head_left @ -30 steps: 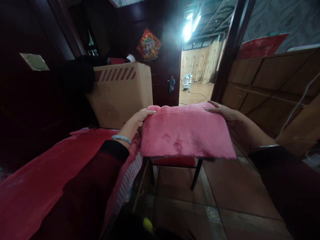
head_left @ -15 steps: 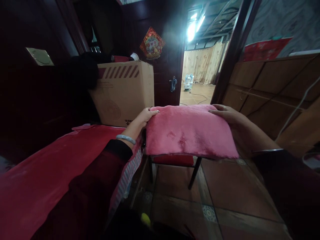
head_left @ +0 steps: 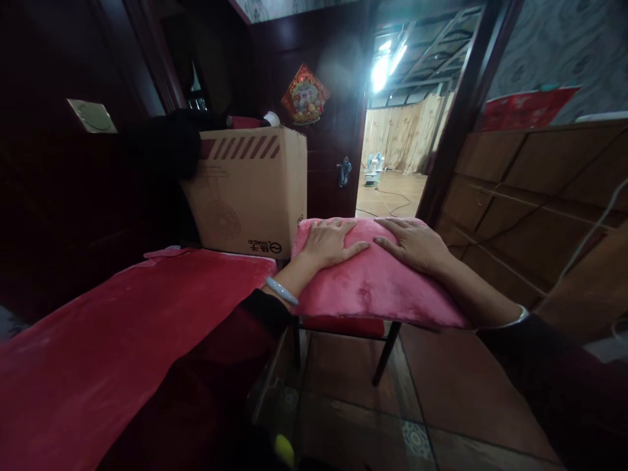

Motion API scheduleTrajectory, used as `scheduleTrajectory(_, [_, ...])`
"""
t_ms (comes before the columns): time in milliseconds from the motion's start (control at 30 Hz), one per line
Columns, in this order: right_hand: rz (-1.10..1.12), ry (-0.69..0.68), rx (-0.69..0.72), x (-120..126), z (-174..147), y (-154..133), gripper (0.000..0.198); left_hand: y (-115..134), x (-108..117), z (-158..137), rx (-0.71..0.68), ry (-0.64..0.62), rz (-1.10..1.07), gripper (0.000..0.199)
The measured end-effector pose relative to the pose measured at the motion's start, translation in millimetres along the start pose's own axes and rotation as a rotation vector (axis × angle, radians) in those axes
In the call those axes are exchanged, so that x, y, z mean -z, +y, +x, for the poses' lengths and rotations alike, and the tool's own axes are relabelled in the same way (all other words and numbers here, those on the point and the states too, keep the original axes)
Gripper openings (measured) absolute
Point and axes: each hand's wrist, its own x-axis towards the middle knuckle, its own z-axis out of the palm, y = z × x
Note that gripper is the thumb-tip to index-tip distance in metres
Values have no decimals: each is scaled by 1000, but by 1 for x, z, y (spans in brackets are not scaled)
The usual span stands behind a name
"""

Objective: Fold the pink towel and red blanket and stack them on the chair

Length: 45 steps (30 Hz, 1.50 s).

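A pink plush cloth, seemingly folded, lies over a dark-legged chair with a red seat. My left hand rests flat on the cloth's upper left part, fingers spread and thumb pointing right. On the upper right part lies my right hand, palm down, its fingers stretched toward the middle. A short gap separates the two thumbs. The cloth hides most of the chair's top.
To the left stretches a surface covered in red cloth, with a cardboard box behind it. Wooden cabinets stand at right. Beyond the open doorway, a fan stands on the floor. A dark door bears a diamond-shaped decoration.
Both hands have let go of the cloth's far corners and moved inward onto its top, now lying flat. The camera view has tilted slightly up.
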Motion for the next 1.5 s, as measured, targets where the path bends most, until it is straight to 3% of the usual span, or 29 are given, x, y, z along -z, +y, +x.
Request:
scheduleTrajectory(167, [24, 32, -13, -3, -2, 4, 65, -8, -7, 1, -11, 26, -35, 68])
scheduleTrajectory(433, [24, 0, -19, -1, 0, 3, 68, -20, 3, -5, -82, -2, -92, 63])
scheduleTrajectory(567, [15, 1, -2, -2, 1, 3, 68, -38, 6, -27, -69, 42, -62, 62])
scheduleTrajectory(767, [52, 2, -83, 16, -5, -6, 65, -57, 7, -88, 98, 3, -53, 70])
scheduleTrajectory(867, [148, 144, 7, 30, -28, -40, 61, -60, 1, -142, 165, 3, -87, 73])
scheduleTrajectory(967, [393, 214, 285, 27, -71, -100, 49, -57, -10, -214, 245, -56, -145, 74])
scheduleTrajectory(1100, [685, -98, 794, -20, -127, -184, 41, -43, -16, -325, 408, -148, -228, 69])
scheduleTrajectory(1200, [831, -245, 822, -75, -132, -231, 37, -32, -2, -410, 687, -78, -146, 60])
scheduleTrajectory(1333, [1032, -280, 730, -140, -97, -289, 37, -9, 43, -524, 1114, 67, 130, 53])
scheduleTrajectory(1500, [1226, -325, 646, -186, -77, -367, 37, 60, 102, -636, 1567, 98, 497, 53])
